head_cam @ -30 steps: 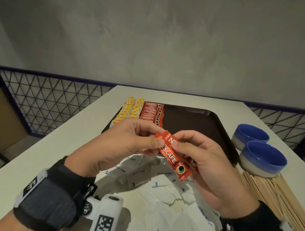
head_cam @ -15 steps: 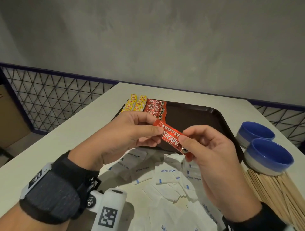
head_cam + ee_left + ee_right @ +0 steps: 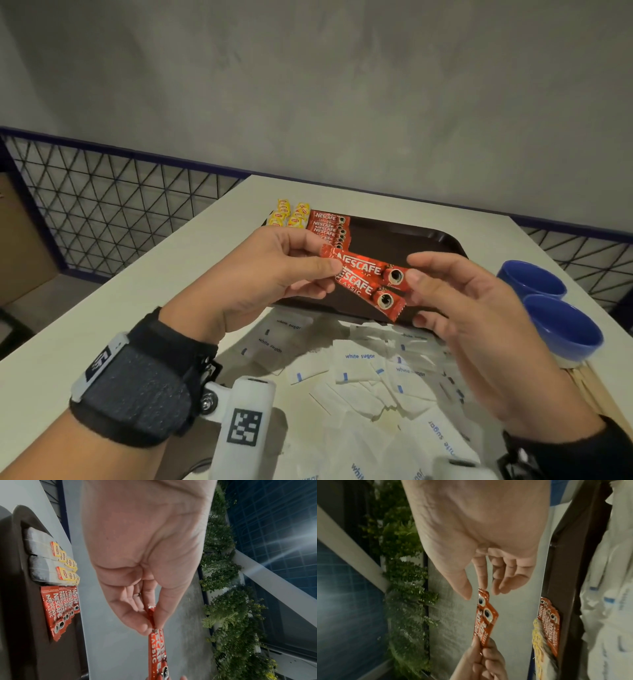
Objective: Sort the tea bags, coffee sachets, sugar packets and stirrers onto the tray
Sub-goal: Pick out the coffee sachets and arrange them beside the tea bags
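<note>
Two coffee sachets (image 3: 366,281) are pinched at one end between thumb and fingers of the left hand (image 3: 270,274), their long axis running across toward the right hand (image 3: 472,322). That hand's loosely spread fingertips just touch the far ends without gripping. Both hands hover above the near edge of the tray (image 3: 411,240); beyond them on the tray lies the row of sachets (image 3: 327,228).
</note>
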Demonstrator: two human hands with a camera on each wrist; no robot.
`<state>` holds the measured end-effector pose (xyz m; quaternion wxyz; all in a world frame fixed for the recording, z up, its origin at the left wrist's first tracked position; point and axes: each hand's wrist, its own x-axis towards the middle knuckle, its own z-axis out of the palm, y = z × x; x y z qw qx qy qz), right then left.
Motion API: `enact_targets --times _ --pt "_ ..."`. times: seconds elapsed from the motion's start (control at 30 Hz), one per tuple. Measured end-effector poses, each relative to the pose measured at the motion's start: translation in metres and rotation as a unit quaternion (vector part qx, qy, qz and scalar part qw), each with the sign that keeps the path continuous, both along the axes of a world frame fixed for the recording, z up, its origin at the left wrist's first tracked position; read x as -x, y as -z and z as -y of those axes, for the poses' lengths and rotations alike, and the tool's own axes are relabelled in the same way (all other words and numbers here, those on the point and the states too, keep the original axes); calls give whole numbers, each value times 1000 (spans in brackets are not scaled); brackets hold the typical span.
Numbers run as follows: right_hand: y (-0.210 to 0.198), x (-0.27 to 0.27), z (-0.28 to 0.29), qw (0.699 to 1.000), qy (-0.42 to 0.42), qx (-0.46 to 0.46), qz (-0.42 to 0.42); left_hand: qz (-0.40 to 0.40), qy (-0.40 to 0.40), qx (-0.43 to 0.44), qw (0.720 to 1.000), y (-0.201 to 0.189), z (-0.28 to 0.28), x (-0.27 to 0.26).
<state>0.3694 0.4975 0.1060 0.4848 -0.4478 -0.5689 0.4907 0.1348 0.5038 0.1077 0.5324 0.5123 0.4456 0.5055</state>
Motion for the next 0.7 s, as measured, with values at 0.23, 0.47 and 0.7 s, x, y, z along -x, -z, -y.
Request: enact_targets --times 0.23,0.47,0.7 --pt "-47 28 -24 926 -92 -147 335 -6 -14 -16 1000 1 -7 14" --pt "-76 79 -76 837 -184 -173 485 32 -100 -14 994 8 -19 28" --pt "-64 100 -106 823 -207 -127 513 58 -173 16 983 14 -26 41"
